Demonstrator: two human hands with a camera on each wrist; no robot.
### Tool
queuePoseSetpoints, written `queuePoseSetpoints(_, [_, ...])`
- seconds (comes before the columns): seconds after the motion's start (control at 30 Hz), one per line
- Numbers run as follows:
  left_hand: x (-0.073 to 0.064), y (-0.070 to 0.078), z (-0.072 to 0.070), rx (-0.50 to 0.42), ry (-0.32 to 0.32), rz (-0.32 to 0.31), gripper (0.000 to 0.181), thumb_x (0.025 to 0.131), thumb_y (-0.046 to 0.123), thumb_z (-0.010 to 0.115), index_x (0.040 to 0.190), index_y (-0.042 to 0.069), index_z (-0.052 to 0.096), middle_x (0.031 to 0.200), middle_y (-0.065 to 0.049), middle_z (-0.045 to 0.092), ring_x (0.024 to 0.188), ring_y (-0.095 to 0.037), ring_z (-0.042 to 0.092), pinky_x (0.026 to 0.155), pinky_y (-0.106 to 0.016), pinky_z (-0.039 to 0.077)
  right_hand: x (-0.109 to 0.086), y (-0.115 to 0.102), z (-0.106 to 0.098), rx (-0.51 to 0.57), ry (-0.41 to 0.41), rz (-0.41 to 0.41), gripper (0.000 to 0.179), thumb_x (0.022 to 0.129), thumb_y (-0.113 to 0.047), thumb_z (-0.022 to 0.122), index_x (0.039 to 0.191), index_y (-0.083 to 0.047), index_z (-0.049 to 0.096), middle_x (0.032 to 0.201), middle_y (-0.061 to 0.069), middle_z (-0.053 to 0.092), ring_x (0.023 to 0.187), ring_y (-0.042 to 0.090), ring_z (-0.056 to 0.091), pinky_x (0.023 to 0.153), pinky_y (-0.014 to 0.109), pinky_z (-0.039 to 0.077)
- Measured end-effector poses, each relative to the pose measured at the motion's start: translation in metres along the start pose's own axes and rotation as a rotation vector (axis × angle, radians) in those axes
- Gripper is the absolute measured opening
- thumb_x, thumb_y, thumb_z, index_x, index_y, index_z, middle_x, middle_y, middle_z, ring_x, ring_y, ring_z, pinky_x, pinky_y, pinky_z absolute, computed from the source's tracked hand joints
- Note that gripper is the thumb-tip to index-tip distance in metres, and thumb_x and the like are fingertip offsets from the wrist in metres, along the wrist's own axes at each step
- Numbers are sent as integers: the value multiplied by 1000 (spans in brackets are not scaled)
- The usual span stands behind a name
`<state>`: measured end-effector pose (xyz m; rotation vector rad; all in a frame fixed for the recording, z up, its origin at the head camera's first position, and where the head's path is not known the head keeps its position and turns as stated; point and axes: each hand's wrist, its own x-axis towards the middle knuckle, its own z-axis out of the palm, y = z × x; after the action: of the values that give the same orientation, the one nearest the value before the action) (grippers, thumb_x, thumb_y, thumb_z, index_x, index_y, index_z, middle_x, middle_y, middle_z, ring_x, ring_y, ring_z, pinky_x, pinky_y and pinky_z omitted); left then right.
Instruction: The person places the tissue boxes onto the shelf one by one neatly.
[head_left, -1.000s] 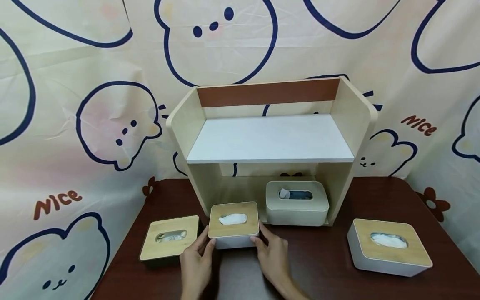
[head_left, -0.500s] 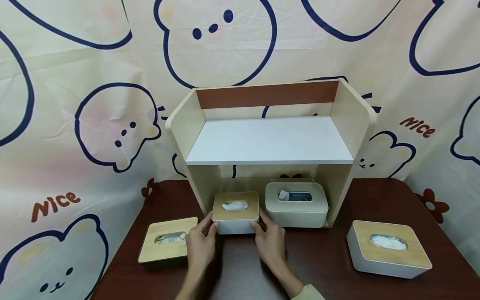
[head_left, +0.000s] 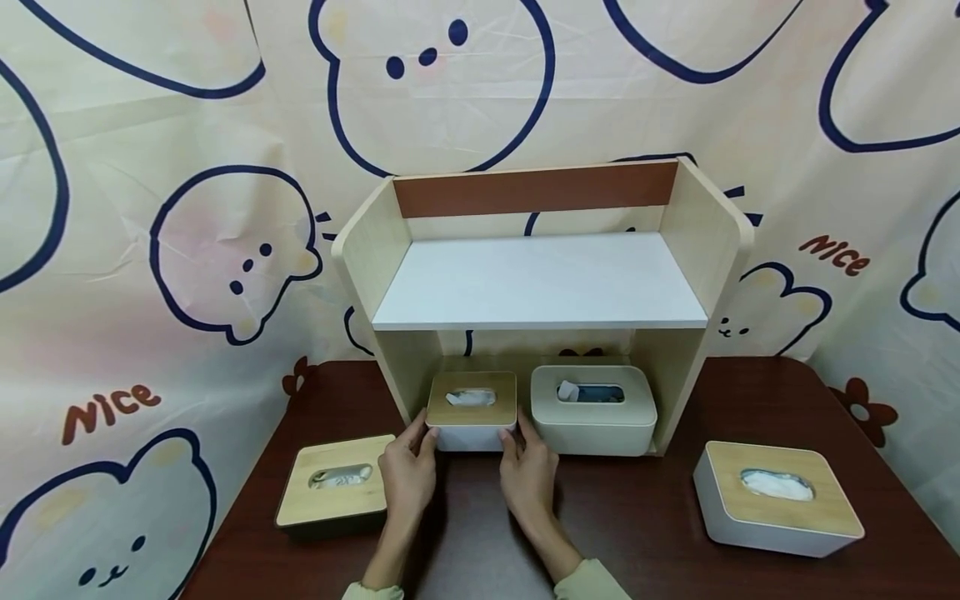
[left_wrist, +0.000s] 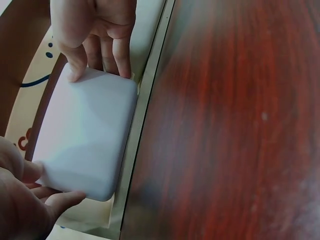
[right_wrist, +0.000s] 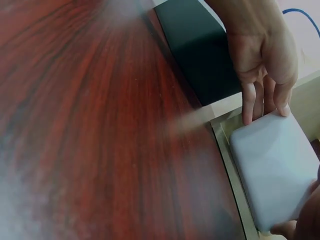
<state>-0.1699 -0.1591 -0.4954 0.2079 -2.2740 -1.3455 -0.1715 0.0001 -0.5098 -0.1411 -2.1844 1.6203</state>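
In the head view, a small white tissue box (head_left: 469, 439) with a wooden lid sits at the left front of the shelf unit's lower compartment. My left hand (head_left: 408, 475) grips its left front corner, thumb on the front face and fingers along the side. Its right front corner is held the same way by my right hand (head_left: 528, 473). Both wrist views show the box's plain white front (left_wrist: 87, 130) between the two hands, on the pale bottom board (right_wrist: 232, 175). To its right stands a cream tissue box (head_left: 594, 421) inside the same compartment.
The shelf unit (head_left: 540, 283) has a white upper board and pale side panels. A dark tissue box with a wooden lid (head_left: 333, 475) lies on the table left of my left arm. Another white one with a wooden lid (head_left: 780, 500) stands at the right.
Both hands have moved the small white tissue box forward and slightly right, from the table before the shelf unit into its lower compartment. The other boxes have stayed in place.
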Motion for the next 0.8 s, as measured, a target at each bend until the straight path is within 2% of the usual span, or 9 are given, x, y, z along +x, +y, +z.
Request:
queuePoseSetpoints(0.13, [3,-2,3,-3,13,3,39,101,3,74,140,3,71,117,-18,80,89,-17,76,69,-15,54,2,2,2,-2,5,-3,51,100,-5,75,149,1,61,144,22,67,123,32,72,93,44,64])
queuePoseSetpoints(0.27, [5,-3,5,-13,13,8,38,101,4,73,139,3,71,106,-17,83,74,-7,68,64,-17,51,3,2,3,-7,13,-14,50,101,-6,74,148,1,62,143,23,68,122,33,73,93,45,64])
queuePoseSetpoints(0.37, [7,-3,6,-14,15,8,39,101,5,74,139,3,71,100,-15,83,67,-5,62,62,-18,48,4,1,4,-4,15,-14,49,101,-6,74,148,1,62,143,24,68,122,34,73,93,45,64])
queuePoseSetpoints(0.47, [9,-4,8,-15,19,9,38,101,4,74,139,3,72,108,-17,83,77,-9,70,64,-17,51,5,1,4,-5,15,-11,49,101,-7,74,148,1,62,143,24,67,122,34,73,93,45,64])
queuePoseSetpoints(0.6, [10,-5,9,-28,12,9,38,101,4,73,139,1,71,119,-21,79,101,-24,78,72,-19,57,6,0,5,-11,15,1,50,101,-8,74,149,0,62,143,23,68,123,33,73,94,46,63])
queuePoseSetpoints(0.8, [11,-6,10,-34,6,6,39,102,4,72,141,2,70,122,-22,78,108,-30,77,75,-25,61,6,1,5,-35,12,-8,50,102,-10,74,150,1,61,143,23,68,121,35,73,93,49,63])
